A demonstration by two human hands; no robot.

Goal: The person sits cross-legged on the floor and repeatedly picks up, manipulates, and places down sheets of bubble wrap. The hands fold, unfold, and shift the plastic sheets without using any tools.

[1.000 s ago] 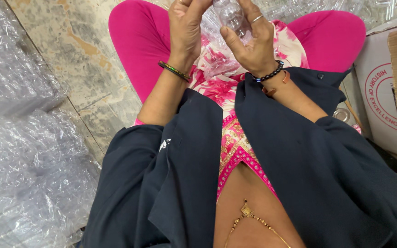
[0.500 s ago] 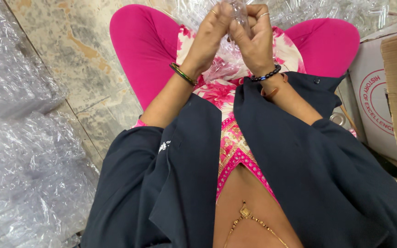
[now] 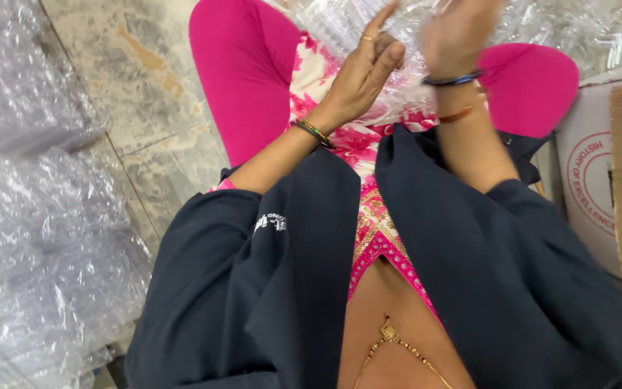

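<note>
Both hands raised over crinkly clear plastic wrap [image 3: 340,29]: left [image 3: 361,75] half-curled, right [image 3: 458,32] blurred, grip unclear.

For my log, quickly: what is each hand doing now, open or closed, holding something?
Left hand: fingers loosely curled, index finger raised; no object visibly held.
Right hand: blurred and cut by the frame edge, over the clear plastic; cannot be told.

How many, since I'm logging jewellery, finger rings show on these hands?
1: a gold ring on a finger of the left hand. The right hand is motion-blurred, so more may be hidden.
</note>
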